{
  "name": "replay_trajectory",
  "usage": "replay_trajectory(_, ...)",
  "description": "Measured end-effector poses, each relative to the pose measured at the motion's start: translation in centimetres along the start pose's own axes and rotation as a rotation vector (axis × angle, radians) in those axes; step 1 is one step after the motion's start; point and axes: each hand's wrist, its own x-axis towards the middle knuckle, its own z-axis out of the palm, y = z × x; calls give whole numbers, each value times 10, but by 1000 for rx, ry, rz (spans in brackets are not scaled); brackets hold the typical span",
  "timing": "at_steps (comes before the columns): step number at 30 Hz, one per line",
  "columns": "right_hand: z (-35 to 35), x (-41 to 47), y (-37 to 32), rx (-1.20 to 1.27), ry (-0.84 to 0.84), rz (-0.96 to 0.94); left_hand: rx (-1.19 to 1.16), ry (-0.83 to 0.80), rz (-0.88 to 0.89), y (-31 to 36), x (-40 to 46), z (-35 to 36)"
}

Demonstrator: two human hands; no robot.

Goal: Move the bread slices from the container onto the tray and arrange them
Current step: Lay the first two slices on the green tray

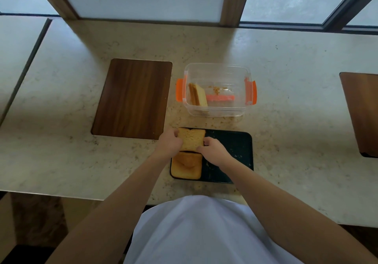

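A black tray lies on the counter in front of me. At its far left corner sits a bread slice, gripped by my left hand on its left edge and my right hand on its right edge. Another bread slice lies flat on the tray's near left part. Behind the tray stands a clear container with orange clips; two or three upright bread slices lean against its left wall, with crumbs on its floor.
A dark wooden board lies left of the container. Another wooden board shows at the right edge. Window frames run along the counter's far side. A seam splits the counter at the left.
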Motion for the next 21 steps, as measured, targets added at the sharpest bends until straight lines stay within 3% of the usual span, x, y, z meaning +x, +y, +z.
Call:
replay_trajectory(8,-7,-4,-6,-84,-42,12,80,-55,27,7,-6,-8)
replay_trajectory(12,-32,-21,-28,-379,115,-155,140,279,352,49,-30,-16)
replay_trajectory(14,-52,-31,-40,-364,228,-280,43,351,473,76,-43,-19)
replay_trajectory(18,-94,-18,-85,-202,429,-458,-264,142,296,140,-28,-25)
replay_trajectory(21,-110,21,-109,-267,360,-371,-481,27,26,182,-4,-22)
